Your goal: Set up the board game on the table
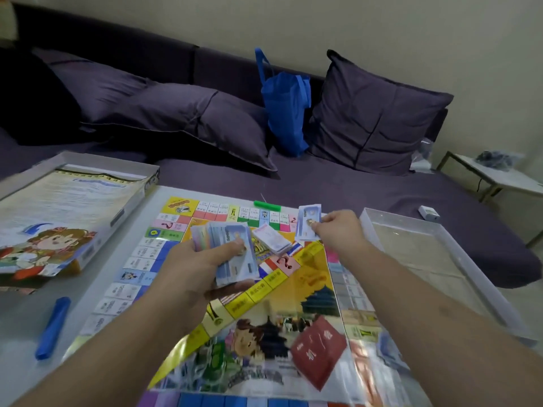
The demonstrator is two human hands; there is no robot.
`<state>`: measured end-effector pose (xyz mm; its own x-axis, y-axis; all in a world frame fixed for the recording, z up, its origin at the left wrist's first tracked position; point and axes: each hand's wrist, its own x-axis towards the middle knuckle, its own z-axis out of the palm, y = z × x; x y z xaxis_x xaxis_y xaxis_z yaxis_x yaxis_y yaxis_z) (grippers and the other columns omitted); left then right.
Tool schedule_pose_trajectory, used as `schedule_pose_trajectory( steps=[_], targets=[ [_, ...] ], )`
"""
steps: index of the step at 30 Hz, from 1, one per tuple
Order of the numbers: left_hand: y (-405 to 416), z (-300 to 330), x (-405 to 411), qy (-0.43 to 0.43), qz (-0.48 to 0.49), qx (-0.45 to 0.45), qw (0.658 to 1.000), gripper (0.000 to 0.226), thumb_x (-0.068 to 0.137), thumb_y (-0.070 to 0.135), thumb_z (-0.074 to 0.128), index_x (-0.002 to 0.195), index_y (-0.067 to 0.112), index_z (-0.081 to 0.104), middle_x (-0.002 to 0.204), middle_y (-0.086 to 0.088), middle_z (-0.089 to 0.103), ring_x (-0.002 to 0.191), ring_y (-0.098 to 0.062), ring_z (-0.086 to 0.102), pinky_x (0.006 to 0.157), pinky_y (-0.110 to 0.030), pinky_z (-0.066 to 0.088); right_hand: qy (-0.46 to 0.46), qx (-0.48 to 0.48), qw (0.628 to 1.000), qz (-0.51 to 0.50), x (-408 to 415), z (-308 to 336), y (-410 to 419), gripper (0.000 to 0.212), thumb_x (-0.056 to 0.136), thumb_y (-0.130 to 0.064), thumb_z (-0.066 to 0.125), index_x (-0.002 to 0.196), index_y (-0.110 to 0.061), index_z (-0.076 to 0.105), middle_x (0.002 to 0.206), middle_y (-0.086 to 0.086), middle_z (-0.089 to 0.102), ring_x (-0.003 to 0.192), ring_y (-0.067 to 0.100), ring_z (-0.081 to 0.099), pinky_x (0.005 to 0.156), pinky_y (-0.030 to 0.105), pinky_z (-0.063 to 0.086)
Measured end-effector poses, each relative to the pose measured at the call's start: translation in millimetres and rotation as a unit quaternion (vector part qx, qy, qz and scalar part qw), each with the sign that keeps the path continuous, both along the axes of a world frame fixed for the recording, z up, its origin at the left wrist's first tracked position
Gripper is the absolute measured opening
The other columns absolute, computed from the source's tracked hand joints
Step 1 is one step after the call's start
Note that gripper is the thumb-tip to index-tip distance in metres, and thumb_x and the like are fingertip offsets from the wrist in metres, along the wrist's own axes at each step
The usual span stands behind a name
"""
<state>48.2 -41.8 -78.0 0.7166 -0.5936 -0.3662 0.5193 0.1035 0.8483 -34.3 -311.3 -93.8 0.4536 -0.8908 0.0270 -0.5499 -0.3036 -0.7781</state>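
the left hand grips a thick fanned stack of play money, thumb pressed on top and fingers curled beneath, held over the middle of the game board. the right hand pinches one single banknote between thumb and fingertips, above the board's far right corner. both forearms reach in from the near edge.

the game board lies unfolded and flat on the pale table, its glossy surface catching glare near the person. on the board, just beyond the left hand, sits one small deck of cards, tilted. one dark red card packet rests on the board's near right part. one green strip lies at the board's far edge.

left of the board, one box lid with a cartoon figure lies with a printed sheet in it. one blue pen-like thing lies on the table near the board's left edge. right of the board stands one clear box tray.

beyond the board is a purple sofa with three cushions, one blue bag between them, and one small white box on the seat.
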Motion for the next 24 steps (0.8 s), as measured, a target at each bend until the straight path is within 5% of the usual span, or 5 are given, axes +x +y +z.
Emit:
schedule_pose_trajectory(
  steps=[4, 9, 12, 19, 24],
  targets=[
    [-4.6, -6.2, 14.9, 0.010, 0.004, -0.015, 1.000, 0.040, 0.081, 0.012, 0.082, 0.116, 0.000, 0.068, 0.102, -0.022, 0.076, 0.074, -0.037, 0.078, 0.056, -0.042, 0.064, 0.083, -0.057, 0.995, -0.002, 58.5, -12.8, -49.5, 0.026, 0.090, -0.023, 0.079, 0.084, 0.001, 0.074, 0.079, 0.014, 0.071, 0.075, 0.029, 0.067, 0.068, 0.038, 0.053],
    [-7.1, -12.5, 23.6, 0.013, 0.016, -0.016, 1.000, 0.040, 0.077, 0.011, 0.084, 0.113, 0.000, 0.069, 0.096, -0.021, 0.078, 0.073, -0.035, 0.079, 0.056, -0.044, 0.065, 0.202, -0.099, 0.974, 0.011, 86.5, -40.5, -70.3, 0.029, 0.091, -0.023, 0.072, 0.072, -0.010, 0.055, 0.076, 0.007, 0.063, 0.062, 0.018, 0.055, 0.047, 0.026, 0.037],
    [-7.3, -14.5, 21.9, 0.016, 0.020, -0.010, 1.000, 0.037, 0.079, 0.010, 0.083, 0.112, 0.000, 0.069, 0.098, -0.022, 0.077, 0.071, -0.035, 0.078, 0.056, -0.047, 0.065, 0.232, -0.138, 0.963, -0.002, 83.1, -46.5, -60.9, 0.022, 0.091, -0.027, 0.073, 0.090, -0.010, 0.059, 0.098, 0.010, 0.066, 0.081, 0.026, 0.066, 0.054, 0.030, 0.047],
    [2.1, -10.5, 6.0, 0.020, 0.006, 0.005, 1.000, 0.033, 0.083, 0.010, 0.083, 0.111, -0.001, 0.070, 0.105, -0.027, 0.075, 0.076, -0.039, 0.078, 0.055, -0.042, 0.064, 0.086, -0.117, 0.989, 0.028, 35.3, 15.6, 9.1, 0.021, 0.084, 0.001, 0.051, 0.097, 0.001, 0.067, 0.095, 0.017, 0.068, 0.073, 0.027, 0.060, 0.055, 0.032, 0.049],
    [21.0, 5.8, -23.7, 0.006, -0.022, -0.006, 1.000, 0.033, 0.081, 0.011, 0.084, 0.109, 0.000, 0.071, 0.100, -0.023, 0.078, 0.076, -0.035, 0.079, 0.057, -0.040, 0.063, -0.046, 0.080, 0.978, 0.187, -38.9, 58.7, 116.6, 0.007, 0.096, -0.010, 0.067, 0.097, -0.014, 0.072, 0.082, 0.000, 0.068, 0.071, 0.017, 0.061, 0.059, 0.031, 0.047]
  ],
)
